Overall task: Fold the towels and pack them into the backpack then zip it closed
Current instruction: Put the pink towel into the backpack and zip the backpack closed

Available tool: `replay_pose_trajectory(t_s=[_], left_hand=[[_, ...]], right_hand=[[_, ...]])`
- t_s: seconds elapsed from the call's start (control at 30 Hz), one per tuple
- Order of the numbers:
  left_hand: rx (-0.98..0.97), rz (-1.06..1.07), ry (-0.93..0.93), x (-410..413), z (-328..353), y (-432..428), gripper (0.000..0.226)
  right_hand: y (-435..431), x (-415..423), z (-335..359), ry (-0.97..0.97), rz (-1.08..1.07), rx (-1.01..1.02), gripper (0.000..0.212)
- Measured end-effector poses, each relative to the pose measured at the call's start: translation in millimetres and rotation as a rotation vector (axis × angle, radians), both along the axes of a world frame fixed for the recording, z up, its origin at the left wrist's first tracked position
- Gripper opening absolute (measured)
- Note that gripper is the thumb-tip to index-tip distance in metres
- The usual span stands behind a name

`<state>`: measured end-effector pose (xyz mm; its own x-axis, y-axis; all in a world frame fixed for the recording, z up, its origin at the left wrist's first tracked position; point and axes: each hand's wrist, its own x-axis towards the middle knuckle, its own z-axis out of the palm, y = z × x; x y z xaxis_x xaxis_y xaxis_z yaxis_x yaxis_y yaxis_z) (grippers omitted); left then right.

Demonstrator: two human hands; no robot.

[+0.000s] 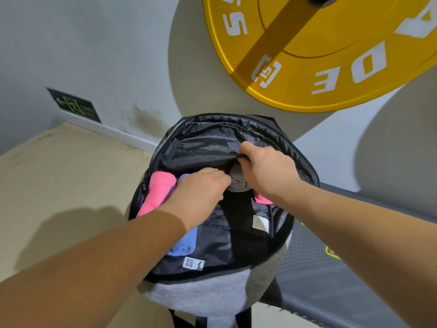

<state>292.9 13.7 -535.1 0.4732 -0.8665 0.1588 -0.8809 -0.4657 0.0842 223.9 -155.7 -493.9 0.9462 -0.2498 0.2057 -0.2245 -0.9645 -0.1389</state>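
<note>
A grey backpack (pixel 212 297) with black lining stands wide open in the middle of the view. Inside it on the left lies a rolled pink towel (pixel 157 192), and beside that a blue towel (pixel 184 242) shows under my left forearm. A rolled grey towel (pixel 236 184) stands in the middle of the opening. My left hand (pixel 201 190) reaches in and grips the grey roll from the left. My right hand (pixel 264 166) pinches the black inner pocket edge (pixel 201 159) just above the grey roll. Another pink towel (pixel 261 199) peeks out below my right wrist.
A large yellow weight plate (pixel 331 55) hangs on the grey wall behind the backpack. A dark bench pad (pixel 331 268) runs along the right. A tan floor (pixel 71 185) lies to the left, with a green exit sign (pixel 75 106) low on the wall.
</note>
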Motion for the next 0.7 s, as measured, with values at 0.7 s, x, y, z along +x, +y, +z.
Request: replay_pose_trajectory(t_s=[0.7], left_hand=[[0.330, 0.129, 0.041, 18.7, 6.4, 45.0, 0.030]], right_hand=[[30.2, 21.9, 2.4, -0.049, 0.032, 0.020, 0.011]])
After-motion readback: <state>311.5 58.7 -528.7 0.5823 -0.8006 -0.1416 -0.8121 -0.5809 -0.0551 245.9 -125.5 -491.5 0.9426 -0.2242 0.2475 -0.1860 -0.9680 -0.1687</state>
